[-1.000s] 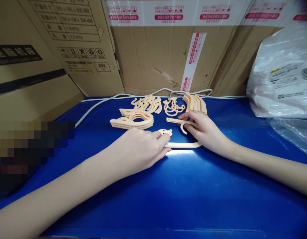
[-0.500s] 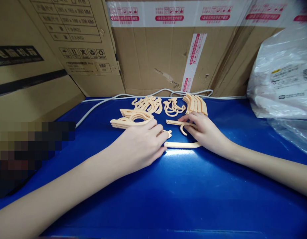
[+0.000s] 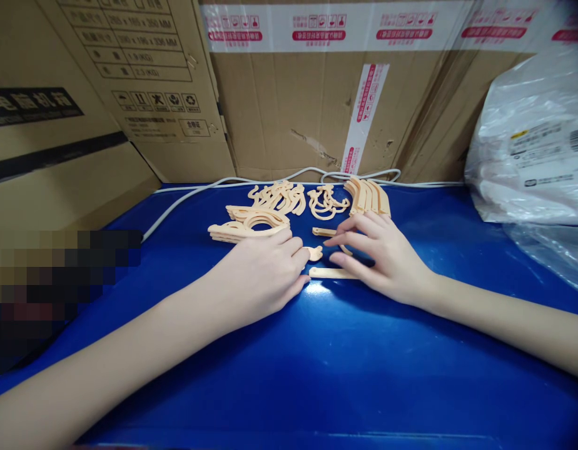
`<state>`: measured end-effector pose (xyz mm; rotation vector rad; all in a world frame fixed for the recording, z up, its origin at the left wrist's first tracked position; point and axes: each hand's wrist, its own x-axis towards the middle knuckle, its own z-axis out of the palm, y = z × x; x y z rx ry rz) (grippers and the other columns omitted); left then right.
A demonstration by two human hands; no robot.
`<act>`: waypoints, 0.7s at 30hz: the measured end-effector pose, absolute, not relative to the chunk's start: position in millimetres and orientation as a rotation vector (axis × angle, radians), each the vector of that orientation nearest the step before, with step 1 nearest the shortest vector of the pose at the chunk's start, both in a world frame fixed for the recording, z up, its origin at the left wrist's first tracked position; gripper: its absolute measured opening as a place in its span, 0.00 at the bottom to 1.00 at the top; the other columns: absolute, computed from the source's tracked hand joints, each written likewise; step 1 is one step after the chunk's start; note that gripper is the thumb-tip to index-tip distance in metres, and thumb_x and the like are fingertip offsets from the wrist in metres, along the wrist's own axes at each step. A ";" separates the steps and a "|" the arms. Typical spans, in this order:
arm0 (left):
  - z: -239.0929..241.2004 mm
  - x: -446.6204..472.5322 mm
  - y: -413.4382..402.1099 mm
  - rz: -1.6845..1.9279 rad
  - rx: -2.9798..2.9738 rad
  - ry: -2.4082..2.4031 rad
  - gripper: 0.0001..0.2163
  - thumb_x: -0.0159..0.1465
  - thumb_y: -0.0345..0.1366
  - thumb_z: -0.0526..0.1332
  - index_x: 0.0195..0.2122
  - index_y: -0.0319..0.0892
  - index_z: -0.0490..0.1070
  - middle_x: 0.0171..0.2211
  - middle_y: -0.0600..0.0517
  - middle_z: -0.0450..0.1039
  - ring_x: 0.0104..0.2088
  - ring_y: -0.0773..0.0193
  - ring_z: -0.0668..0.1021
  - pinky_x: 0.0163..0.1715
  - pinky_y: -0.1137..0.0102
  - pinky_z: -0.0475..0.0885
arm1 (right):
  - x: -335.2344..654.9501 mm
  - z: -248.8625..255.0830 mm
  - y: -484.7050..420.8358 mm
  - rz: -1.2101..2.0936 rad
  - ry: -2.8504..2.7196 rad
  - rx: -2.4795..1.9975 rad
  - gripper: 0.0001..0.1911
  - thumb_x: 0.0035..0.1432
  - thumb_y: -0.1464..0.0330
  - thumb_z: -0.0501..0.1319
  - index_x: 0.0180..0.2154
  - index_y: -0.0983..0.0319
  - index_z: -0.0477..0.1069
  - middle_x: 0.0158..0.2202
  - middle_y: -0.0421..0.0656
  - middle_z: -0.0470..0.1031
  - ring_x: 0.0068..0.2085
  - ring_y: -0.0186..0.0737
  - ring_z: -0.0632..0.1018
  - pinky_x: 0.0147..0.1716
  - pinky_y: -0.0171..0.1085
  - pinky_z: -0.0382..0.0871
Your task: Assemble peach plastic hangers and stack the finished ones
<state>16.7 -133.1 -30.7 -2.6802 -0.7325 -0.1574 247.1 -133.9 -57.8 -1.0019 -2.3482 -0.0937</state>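
Note:
My left hand [image 3: 265, 269] has its fingers closed on a small beige plastic hanger part [image 3: 316, 253], whose rounded end sticks out past the fingertips. The rest of that part is hidden by the hand. To its right, my right hand [image 3: 387, 259] holds nothing, with thumb and fingers apart. It hovers over a beige hanger arm [image 3: 331, 273] on the near side and another slim beige arm [image 3: 323, 232] farther back. Between these two, a curved hook [image 3: 346, 250] shows in part behind the fingers.
Stacked beige parts [image 3: 223, 232] lie beyond my left hand. Behind are piles of curved pieces [image 3: 278, 197], hooks [image 3: 327, 203] and arms [image 3: 370, 197] on the blue surface [image 3: 317, 369]. A white cable [image 3: 223, 180], cardboard boxes [image 3: 289, 106] and a plastic bag [image 3: 533, 137] border it.
My right hand has let go of the hook and arm, opened its fingers and shifted slightly toward me. My left hand has moved slightly left, still holding the small part.

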 end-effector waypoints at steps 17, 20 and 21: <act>-38.2 14.6 -133.0 -0.226 -2.582 -0.659 0.04 0.63 0.28 0.60 0.36 0.36 0.74 0.30 0.49 0.75 0.31 0.57 0.77 0.29 0.65 0.70 | 241.6 -56.0 -137.7 -0.351 -2.617 -0.816 0.16 0.68 0.64 0.52 0.33 0.65 0.73 0.36 0.46 0.76 0.35 0.39 0.73 0.35 0.38 0.62; -38.1 14.3 -133.0 -0.226 -2.577 -0.641 0.04 0.62 0.27 0.60 0.37 0.36 0.74 0.30 0.49 0.75 0.31 0.57 0.77 0.29 0.66 0.70 | 241.0 -55.3 -136.3 -0.364 -2.601 -0.820 0.18 0.69 0.63 0.50 0.34 0.65 0.72 0.33 0.46 0.75 0.34 0.39 0.73 0.34 0.38 0.63; -38.0 14.3 -132.9 -0.226 -2.575 -0.634 0.05 0.62 0.27 0.60 0.37 0.36 0.74 0.30 0.49 0.75 0.31 0.57 0.77 0.29 0.66 0.70 | 241.0 -55.4 -135.9 -0.359 -2.594 -0.818 0.18 0.69 0.63 0.50 0.34 0.65 0.72 0.32 0.45 0.75 0.34 0.39 0.73 0.34 0.37 0.63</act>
